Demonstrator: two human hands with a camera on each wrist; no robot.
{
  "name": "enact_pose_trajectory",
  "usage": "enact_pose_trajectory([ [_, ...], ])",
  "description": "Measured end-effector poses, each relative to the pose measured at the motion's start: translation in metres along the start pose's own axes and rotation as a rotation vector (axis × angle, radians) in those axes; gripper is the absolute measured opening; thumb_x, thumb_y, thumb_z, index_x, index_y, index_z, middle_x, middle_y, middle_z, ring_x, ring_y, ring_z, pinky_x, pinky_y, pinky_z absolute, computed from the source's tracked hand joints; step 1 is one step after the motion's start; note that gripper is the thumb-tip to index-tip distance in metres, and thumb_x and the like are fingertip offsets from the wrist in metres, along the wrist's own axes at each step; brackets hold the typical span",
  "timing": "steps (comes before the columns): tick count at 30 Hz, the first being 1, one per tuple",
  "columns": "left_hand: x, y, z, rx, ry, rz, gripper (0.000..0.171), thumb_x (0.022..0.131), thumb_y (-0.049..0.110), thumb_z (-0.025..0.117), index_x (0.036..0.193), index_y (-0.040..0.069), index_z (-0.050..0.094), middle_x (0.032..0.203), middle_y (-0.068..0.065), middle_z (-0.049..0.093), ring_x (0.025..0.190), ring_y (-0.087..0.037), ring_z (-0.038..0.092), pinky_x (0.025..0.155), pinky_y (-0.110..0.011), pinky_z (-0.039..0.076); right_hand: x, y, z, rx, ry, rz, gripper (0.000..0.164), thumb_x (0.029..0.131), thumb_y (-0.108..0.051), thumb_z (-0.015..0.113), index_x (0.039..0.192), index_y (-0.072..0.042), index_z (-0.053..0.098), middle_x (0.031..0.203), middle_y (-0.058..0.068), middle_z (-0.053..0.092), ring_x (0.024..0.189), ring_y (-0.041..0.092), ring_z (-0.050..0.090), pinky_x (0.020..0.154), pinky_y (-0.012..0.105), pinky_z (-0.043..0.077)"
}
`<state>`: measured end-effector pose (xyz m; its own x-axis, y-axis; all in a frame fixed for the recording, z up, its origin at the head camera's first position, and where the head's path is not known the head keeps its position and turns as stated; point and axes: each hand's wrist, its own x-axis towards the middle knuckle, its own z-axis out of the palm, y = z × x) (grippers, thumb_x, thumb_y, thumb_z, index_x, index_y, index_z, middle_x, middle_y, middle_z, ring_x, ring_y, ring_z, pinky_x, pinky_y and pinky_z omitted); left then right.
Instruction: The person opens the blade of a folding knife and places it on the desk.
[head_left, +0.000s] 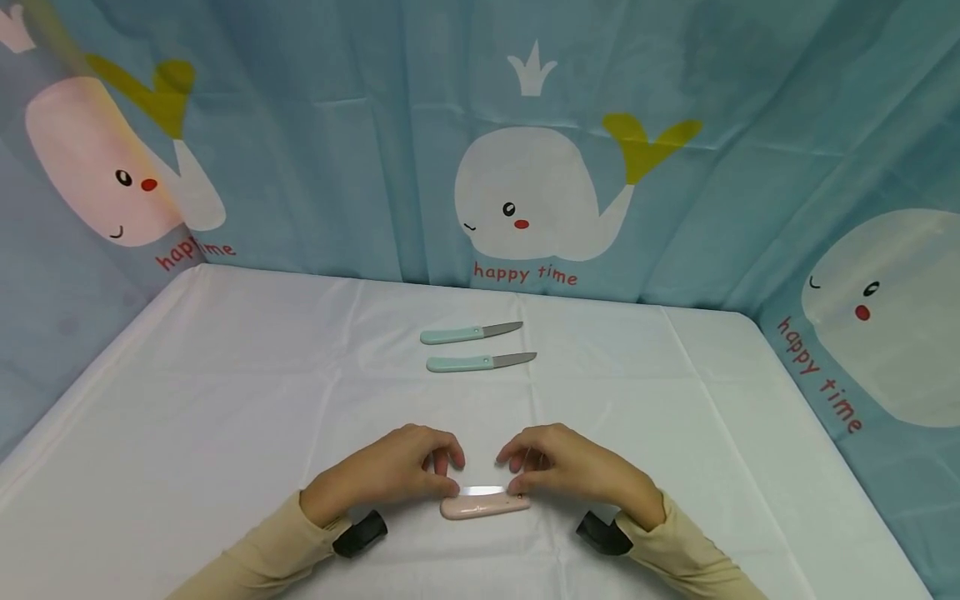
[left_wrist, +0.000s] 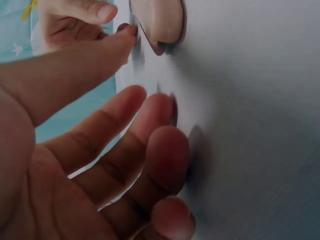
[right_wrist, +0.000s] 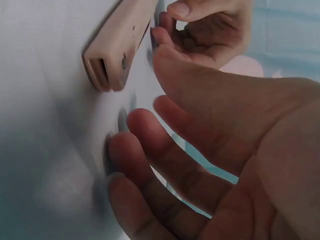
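A pink-handled folding knife (head_left: pixel 483 506) lies on the white table in front of the person, its blade (head_left: pixel 483 491) partly folded toward the handle, with a strip showing along the far side. To its left, the left hand (head_left: pixel 397 462) has loosely bent fingers and its thumb tip close to the blade's left end. On the other side, the right hand (head_left: pixel 581 467) mirrors it, thumb near the pivot end. Both wrist views show space between fingers and thumb, with the pink handle (right_wrist: pixel 117 45) beyond the right thumb. Neither hand grips anything.
Two folding knives with mint-green handles lie farther back, blades out to the right: a farther one (head_left: pixel 452 335) and a nearer one (head_left: pixel 459 364). A white cloth (head_left: pixel 225 417) with creases covers the table. Blue curtains (head_left: pixel 337 167) with whale prints stand behind and at the sides.
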<state>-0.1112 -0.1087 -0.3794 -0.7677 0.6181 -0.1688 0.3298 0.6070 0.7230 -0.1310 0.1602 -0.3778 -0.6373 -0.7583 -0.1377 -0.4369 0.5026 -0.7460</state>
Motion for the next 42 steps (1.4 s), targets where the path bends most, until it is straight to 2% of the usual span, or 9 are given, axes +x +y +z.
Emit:
enact_pose_trajectory([
  [4,-0.0018,0.0018,0.0005,-0.017,-0.052,0.002,0.020,0.081,0.025,0.080,0.095,0.015,0.069,0.071,0.013,0.057,0.064,0.001,0.048,0.062,-0.019,0.041,0.0006,-0.0012,0.0023,0.013,-0.028,0.015,0.026,0.086,-0.023,0.078,0.107,-0.009,0.072,0.088,-0.007,0.066,0.079,-0.003,0.056,0.074,0.018,0.050],
  [7,-0.0024,0.0032,0.0021,-0.012,-0.068,-0.003,0.023,0.077,0.027,0.083,0.092,0.017,0.069,0.069,0.013,0.056,0.064,0.001,0.048,0.061,-0.019,0.041,0.0002,-0.0024,0.0039,0.017,-0.039,0.024,0.027,0.085,-0.023,0.079,0.106,-0.008,0.072,0.086,-0.007,0.066,0.079,-0.003,0.056,0.074,0.019,0.050],
  [13,-0.0032,0.0065,0.0067,0.043,-0.034,-0.014,0.028,0.072,0.028,0.087,0.089,0.020,0.066,0.068,0.013,0.052,0.063,0.000,0.046,0.059,-0.020,0.039,-0.0007,-0.0052,0.0068,-0.004,-0.047,0.031,0.028,0.084,-0.022,0.080,0.107,-0.009,0.072,0.088,-0.007,0.065,0.080,-0.001,0.056,0.074,0.018,0.050],
  [19,-0.0047,0.0086,0.0074,0.074,-0.017,-0.019,0.029,0.071,0.028,0.088,0.085,0.021,0.063,0.069,0.011,0.052,0.064,0.000,0.045,0.060,-0.021,0.039,0.0004,-0.0076,0.0085,-0.038,-0.061,0.025,0.022,0.086,-0.018,0.078,0.106,-0.010,0.073,0.084,-0.011,0.061,0.078,-0.004,0.054,0.073,0.017,0.048],
  [26,-0.0049,0.0077,0.0064,0.031,-0.016,-0.001,0.028,0.077,0.019,0.083,0.089,0.018,0.059,0.073,0.013,0.056,0.065,0.000,0.048,0.063,-0.020,0.041,0.0034,-0.0080,0.0094,0.011,-0.053,0.018,0.015,0.086,-0.016,0.077,0.099,-0.012,0.070,0.083,-0.012,0.062,0.075,-0.005,0.053,0.071,0.017,0.048],
  [32,-0.0040,0.0057,0.0048,0.015,-0.018,0.024,0.015,0.086,0.019,0.076,0.094,0.016,0.064,0.075,0.013,0.057,0.064,-0.001,0.044,0.060,-0.020,0.038,0.0034,-0.0074,0.0097,-0.013,0.009,0.000,0.013,0.088,-0.013,0.075,0.099,-0.011,0.069,0.086,-0.008,0.065,0.075,-0.003,0.054,0.072,0.018,0.048],
  [35,-0.0030,0.0042,0.0051,-0.007,-0.005,0.029,0.011,0.089,0.019,0.072,0.095,0.014,0.065,0.075,0.011,0.059,0.063,-0.001,0.045,0.059,-0.020,0.038,0.0022,-0.0060,0.0092,-0.011,0.048,-0.014,0.011,0.089,-0.011,0.073,0.099,-0.009,0.069,0.088,-0.006,0.067,0.078,-0.003,0.055,0.073,0.018,0.049],
  [39,-0.0015,0.0022,0.0047,-0.067,0.023,0.024,0.015,0.092,0.018,0.069,0.102,0.008,0.064,0.073,0.008,0.060,0.061,-0.001,0.047,0.059,-0.020,0.041,0.0019,-0.0038,0.0083,0.012,0.091,-0.028,0.010,0.090,-0.010,0.072,0.099,-0.007,0.070,0.090,-0.002,0.070,0.079,-0.003,0.059,0.074,0.019,0.051],
  [42,-0.0004,0.0011,0.0042,-0.115,0.062,-0.003,0.017,0.094,0.020,0.068,0.104,0.008,0.065,0.074,0.007,0.060,0.062,-0.003,0.047,0.059,-0.021,0.042,0.0031,-0.0017,0.0079,0.031,0.120,-0.029,0.011,0.089,-0.011,0.073,0.099,-0.007,0.070,0.091,-0.001,0.071,0.080,-0.002,0.061,0.074,0.020,0.052],
])
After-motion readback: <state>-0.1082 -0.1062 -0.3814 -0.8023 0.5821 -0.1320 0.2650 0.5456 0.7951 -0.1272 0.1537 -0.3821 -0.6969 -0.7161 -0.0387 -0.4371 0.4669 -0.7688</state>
